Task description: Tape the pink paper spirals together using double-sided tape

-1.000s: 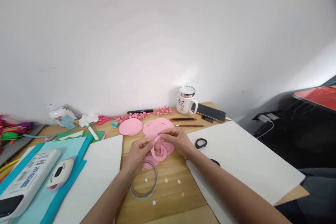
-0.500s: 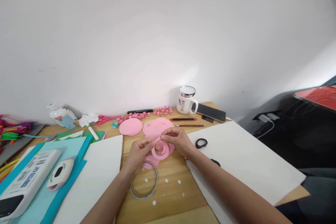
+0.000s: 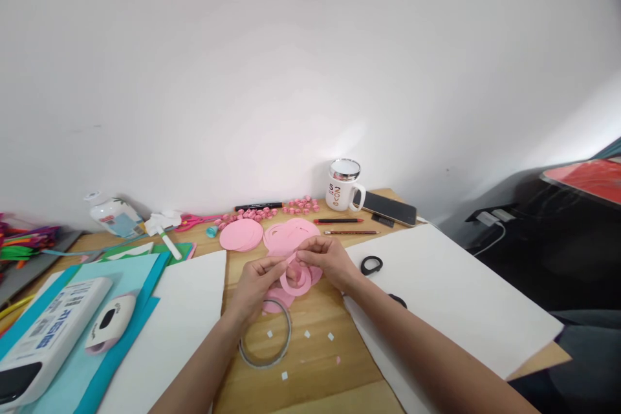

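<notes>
Between my two hands a pink paper ring (image 3: 297, 289) is held above the wooden table. My left hand (image 3: 257, 281) pinches its upper left edge. With thumb and forefinger, my right hand (image 3: 327, 260) grips the top of the same ring. Pink paper circles (image 3: 297, 231) lie in an overlapping pile just beyond the fingers, and a stack of pink discs (image 3: 241, 235) is to their left. A roll of tape (image 3: 290, 336) rests flat below my left hand, partly over a pink piece. Small white squares (image 3: 284, 376) are scattered nearby. My right forearm partly covers black-handled scissors (image 3: 371, 265).
White sheets (image 3: 460, 291) flank the work area. At the back are a mug (image 3: 343, 187), a phone (image 3: 391, 208), pencils (image 3: 352, 232) and small pink folded pieces (image 3: 252, 214). Blue folders (image 3: 145, 310), a white box (image 3: 58, 330) and a tipped bottle (image 3: 116, 215) occupy the left.
My hands keep the same hold on the pink ring. The whole view has shifted very slightly; nothing on the table has visibly moved.
</notes>
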A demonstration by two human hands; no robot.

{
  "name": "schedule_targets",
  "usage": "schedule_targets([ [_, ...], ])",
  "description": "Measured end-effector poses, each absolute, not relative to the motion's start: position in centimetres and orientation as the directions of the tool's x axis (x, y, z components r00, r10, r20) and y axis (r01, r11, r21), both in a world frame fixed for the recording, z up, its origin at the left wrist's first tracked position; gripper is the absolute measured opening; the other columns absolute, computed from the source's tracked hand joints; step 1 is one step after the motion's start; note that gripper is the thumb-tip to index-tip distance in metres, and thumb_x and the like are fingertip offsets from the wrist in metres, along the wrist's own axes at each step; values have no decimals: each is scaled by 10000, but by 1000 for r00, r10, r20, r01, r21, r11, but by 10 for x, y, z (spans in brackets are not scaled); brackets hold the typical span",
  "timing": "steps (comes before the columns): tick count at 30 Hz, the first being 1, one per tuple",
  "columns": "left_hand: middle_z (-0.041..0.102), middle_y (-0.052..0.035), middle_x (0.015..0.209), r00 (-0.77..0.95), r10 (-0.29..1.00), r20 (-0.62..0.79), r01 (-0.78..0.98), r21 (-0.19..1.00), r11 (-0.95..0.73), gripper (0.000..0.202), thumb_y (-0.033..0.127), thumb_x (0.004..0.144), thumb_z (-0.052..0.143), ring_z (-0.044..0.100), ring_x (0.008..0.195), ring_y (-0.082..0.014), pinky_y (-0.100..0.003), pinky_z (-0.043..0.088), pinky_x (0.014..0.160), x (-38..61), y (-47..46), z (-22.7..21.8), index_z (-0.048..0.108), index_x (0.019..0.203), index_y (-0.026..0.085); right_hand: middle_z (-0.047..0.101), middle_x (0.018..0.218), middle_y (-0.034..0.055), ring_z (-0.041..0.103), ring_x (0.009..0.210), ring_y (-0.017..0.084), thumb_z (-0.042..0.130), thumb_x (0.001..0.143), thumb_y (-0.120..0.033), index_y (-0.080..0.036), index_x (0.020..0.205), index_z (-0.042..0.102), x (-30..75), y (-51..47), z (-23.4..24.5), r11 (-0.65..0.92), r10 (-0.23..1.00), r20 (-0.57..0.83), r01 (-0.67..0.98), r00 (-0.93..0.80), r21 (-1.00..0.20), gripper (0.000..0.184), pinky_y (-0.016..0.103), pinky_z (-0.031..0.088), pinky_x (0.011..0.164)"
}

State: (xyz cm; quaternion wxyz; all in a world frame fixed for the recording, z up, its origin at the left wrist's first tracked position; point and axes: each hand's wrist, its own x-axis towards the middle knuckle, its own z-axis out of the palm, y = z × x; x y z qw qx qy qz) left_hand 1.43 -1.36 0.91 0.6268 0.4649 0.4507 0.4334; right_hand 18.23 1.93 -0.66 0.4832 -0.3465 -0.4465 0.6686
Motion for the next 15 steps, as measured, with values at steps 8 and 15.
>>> schedule_targets([
  [8, 653, -72, 617, 216, 961, -175, -116, 972, 203, 272, 354, 697, 654, 543, 498, -119, -200, 403, 449, 15, -15, 11, 652, 615, 95, 638, 608, -8, 561, 543, 103, 769, 526, -320, -157, 687, 652, 183, 19, -5, -99, 972, -26, -307, -234, -946, 257, 253, 459, 590],
  [15, 662, -68, 631, 205, 964, -171, -126, 972, 199, 261, 347, 688, 664, 545, 524, -114, -195, 406, 478, 16, -14, 14, 649, 604, 100, 682, 731, 42, 610, 656, 145, 732, 585, -353, -159, 797, 686, 183, 18, -4, -109, 964, -21, -322, -265, -940, 291, 274, 475, 645],
])
